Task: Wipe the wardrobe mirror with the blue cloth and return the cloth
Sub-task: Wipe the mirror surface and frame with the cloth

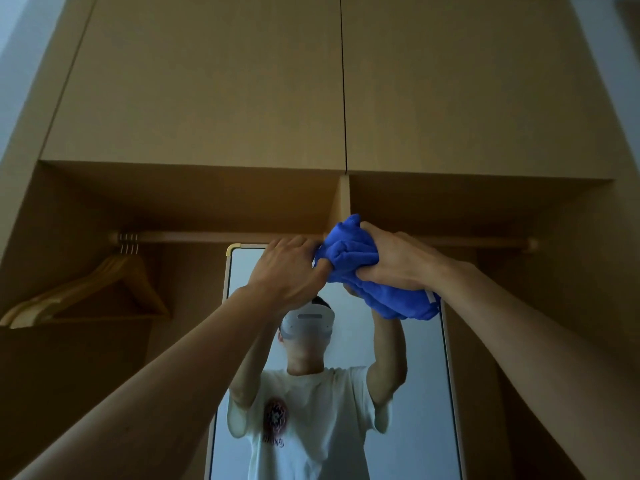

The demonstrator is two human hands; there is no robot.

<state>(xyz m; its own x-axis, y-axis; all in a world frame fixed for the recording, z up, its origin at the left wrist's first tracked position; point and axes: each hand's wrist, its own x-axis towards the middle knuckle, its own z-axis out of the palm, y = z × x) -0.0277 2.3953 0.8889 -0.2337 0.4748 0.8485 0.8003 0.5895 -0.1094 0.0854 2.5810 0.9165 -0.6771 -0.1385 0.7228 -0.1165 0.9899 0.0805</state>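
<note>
You face the wardrobe [540, 140], a tan wooden unit that fills the view from left to right. Its two upper doors [207, 84] are closed and meet at a thin vertical seam at centre. Below them the body is open, and a vertical divider [343, 199] splits it into a left bay and a right bay.

The mirror [420, 382] stands upright at far centre, below the divider. It has a pale frame with a gold-coloured top left corner. It reflects a person in a white T-shirt [311, 431] and a white headset [306, 323], with both arms raised.

Your two forearms reach up from the near left and near right and converge at the mirror's top edge.

A wooden rail [207, 237] runs horizontally across both bays, just above the mirror's top edge. Wooden hangers [104, 289] hang together near the rail's left end, well apart from the mirror.

The blue cloth [349, 251] is bunched into a wad in front of the mirror's top right part. Its upper end overlaps the rail and the foot of the divider. A pale strip shows at its lower right end.

Your right hand [394, 261] grips the wad from the right, with digits wrapped over its top and under its lower side. Your left hand [291, 268] is at the cloth's left edge, fingers curled and thumb tucked into the folds, holding that edge. Whether the cloth touches the glass cannot be told.
</note>
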